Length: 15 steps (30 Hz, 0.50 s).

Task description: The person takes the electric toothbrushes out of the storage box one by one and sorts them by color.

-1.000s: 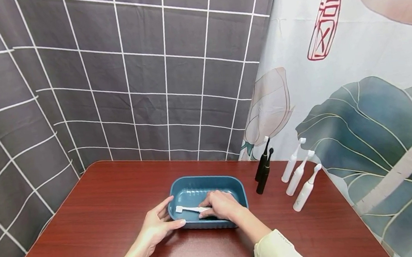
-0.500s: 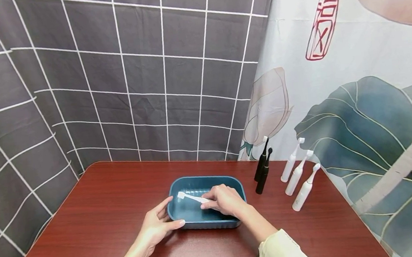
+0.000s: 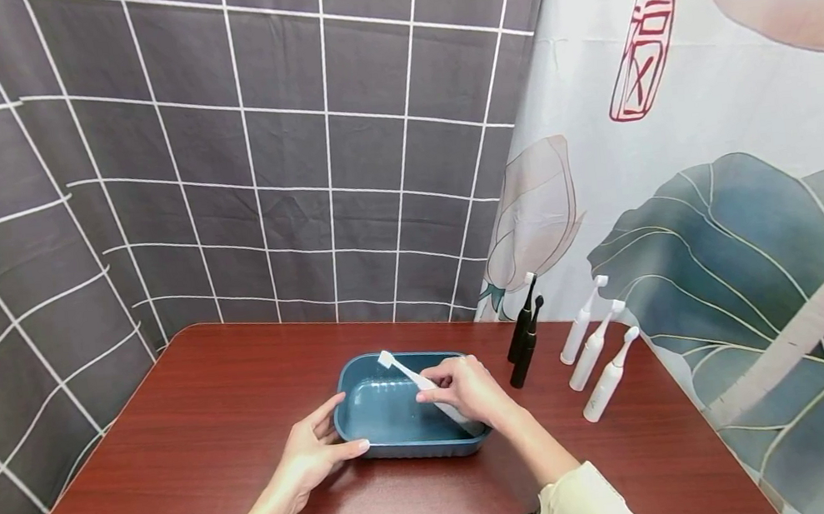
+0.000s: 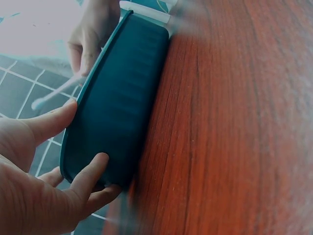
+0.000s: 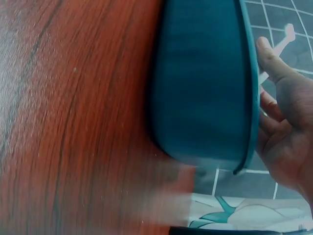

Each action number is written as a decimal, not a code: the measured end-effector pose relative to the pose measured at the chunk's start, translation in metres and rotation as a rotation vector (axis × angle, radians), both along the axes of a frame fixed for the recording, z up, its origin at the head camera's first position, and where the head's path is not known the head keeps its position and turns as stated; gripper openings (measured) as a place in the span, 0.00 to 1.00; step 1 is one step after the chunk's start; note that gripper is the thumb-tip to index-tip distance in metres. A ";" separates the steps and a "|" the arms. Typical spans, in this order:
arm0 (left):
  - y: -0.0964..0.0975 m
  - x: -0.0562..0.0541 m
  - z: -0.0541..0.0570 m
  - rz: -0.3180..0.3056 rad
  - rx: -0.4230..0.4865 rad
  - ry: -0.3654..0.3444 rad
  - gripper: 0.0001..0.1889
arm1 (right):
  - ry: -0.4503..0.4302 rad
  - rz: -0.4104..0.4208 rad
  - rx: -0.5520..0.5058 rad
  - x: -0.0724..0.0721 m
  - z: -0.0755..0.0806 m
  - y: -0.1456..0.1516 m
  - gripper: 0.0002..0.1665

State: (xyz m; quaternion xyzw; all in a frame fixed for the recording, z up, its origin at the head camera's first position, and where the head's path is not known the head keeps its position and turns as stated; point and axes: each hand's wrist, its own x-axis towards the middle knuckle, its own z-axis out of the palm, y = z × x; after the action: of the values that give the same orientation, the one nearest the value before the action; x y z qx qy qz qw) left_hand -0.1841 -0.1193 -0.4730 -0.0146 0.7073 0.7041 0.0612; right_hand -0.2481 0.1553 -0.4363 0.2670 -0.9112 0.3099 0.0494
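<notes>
A blue plastic basin (image 3: pixel 423 450) sits on the table, in front of the person. The left hand (image 3: pixel 314 453) holds its left front corner; in the left wrist view its thumb lies at the rim and its fingers curve against the outer wall. With thumb and fingers, the right hand (image 3: pixel 470 391) grips a white electric toothbrush (image 3: pixel 461 418) by its handle. The brush tilts over the basin, head up toward the back left, handle end low near the right front corner. Its head (image 5: pixel 289 33) shows past the rim in the right wrist view; the hand covers part of the handle.
Right of the basin stand two black electric toothbrushes (image 3: pixel 529 353) and three white ones (image 3: pixel 592 354), all upright. A grey gridded curtain (image 3: pixel 298 177) hangs behind the reddish wooden table (image 3: pixel 243 375), and a printed lotus curtain (image 3: pixel 729 257) hangs at the right.
The right hand has raised the toothbrush from low in the basin; the brush head has swung up and to the right. The left hand and the basin have stayed in place.
</notes>
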 end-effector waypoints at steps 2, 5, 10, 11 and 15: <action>0.000 0.000 0.000 0.000 0.001 -0.004 0.46 | 0.019 -0.008 -0.033 0.000 0.001 0.004 0.10; 0.000 0.000 0.000 -0.001 0.001 -0.009 0.47 | 0.031 -0.036 -0.105 0.002 0.002 0.009 0.10; -0.001 0.000 -0.001 -0.002 0.001 -0.001 0.47 | 0.028 -0.111 -0.250 0.006 0.005 0.018 0.16; -0.001 0.000 0.000 -0.001 0.001 -0.001 0.47 | 0.030 -0.126 -0.274 0.007 0.006 0.020 0.16; -0.001 0.000 0.000 -0.001 0.001 -0.005 0.47 | 0.030 -0.160 -0.381 0.012 0.011 0.032 0.19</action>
State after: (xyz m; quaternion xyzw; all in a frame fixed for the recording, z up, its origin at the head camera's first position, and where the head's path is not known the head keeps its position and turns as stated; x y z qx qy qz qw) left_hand -0.1841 -0.1198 -0.4729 -0.0159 0.7066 0.7046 0.0632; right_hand -0.2361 0.1869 -0.4256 0.1842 -0.8535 0.4678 0.1371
